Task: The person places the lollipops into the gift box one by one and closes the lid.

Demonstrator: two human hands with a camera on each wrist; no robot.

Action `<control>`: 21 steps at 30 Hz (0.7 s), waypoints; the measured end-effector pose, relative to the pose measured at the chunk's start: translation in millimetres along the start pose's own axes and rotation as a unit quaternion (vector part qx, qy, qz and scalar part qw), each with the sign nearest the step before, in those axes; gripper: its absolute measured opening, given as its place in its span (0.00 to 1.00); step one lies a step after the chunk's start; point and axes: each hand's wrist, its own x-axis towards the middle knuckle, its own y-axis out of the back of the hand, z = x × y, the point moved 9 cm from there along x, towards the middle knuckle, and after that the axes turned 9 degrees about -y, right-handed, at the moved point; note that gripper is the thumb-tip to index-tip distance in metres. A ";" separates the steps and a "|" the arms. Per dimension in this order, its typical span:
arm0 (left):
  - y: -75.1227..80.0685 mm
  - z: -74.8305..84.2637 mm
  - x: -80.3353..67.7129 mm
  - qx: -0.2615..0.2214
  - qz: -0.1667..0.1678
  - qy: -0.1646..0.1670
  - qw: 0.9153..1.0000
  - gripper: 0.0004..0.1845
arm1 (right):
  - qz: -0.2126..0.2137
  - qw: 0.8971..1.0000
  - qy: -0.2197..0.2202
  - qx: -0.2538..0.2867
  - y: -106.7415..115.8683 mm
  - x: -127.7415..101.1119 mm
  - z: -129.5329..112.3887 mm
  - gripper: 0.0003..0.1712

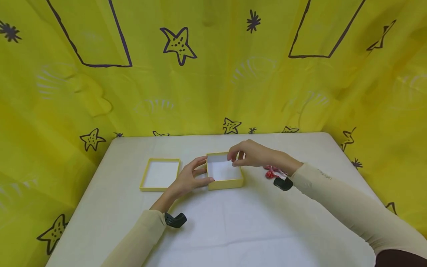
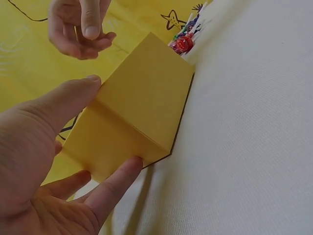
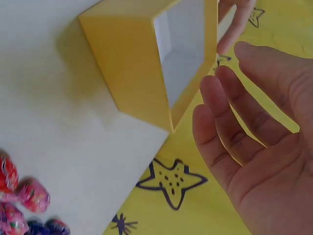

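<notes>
Yellow box [image 1: 226, 184] sat open-side up on the bench [image 1: 217, 222], between a shallow yellow-edged tray [image 1: 161, 174] and some lollipops [image 3: 34, 194]; looked like stiff card, so probably light, fairly rigid and easy to nudge; outer faces seemed smooth, maybe a bit slidey, and I figured the thin rim would dent if squeezed hard; the left hand [image 1: 188, 179] had its fingers spread against the left wall, thumb by the near corner, bracing more than wrapping; decent spot imo, though low on two opposite walls seemed the safest hold; the right hand [image 1: 251, 153] hung half open over the right rim, fingers loosely bent, holding nothing visible.
</notes>
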 end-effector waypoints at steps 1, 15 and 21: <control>0.1 0.4 -0.2 -0.001 0.000 -0.002 1.000 0.48 | 0.007 1.000 -0.004 -0.002 3.7 -2.6 3.3 0.08; -1.4 3.2 -0.9 0.006 0.000 -0.023 1.000 0.48 | 0.092 0.993 -0.068 0.004 40.0 -42.1 64.1 0.09; -0.8 1.7 -0.6 0.005 0.001 -0.020 1.000 0.48 | 0.114 0.988 -0.100 0.014 44.6 -53.5 89.2 0.13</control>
